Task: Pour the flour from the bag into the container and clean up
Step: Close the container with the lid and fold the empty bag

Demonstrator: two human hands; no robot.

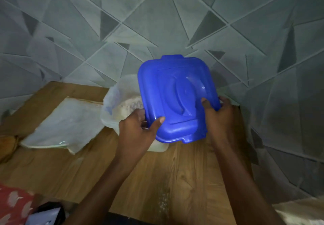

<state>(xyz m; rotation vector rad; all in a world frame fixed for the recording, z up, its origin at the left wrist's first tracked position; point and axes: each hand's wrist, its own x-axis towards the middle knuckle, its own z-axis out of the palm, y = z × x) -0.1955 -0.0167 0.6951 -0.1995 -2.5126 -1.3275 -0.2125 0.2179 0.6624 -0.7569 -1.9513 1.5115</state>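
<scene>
The desk (184,172) was a wood-grain surface set against a patterned grey wall on its far and right sides. A translucent container (112,105) holding pale flour (129,107) stood on the far part, towards the middle. A flattened, empty whitish bag (64,124) lay directly to its left, touching it. A light scatter of spilled flour (164,202) marked the near edge.
</scene>
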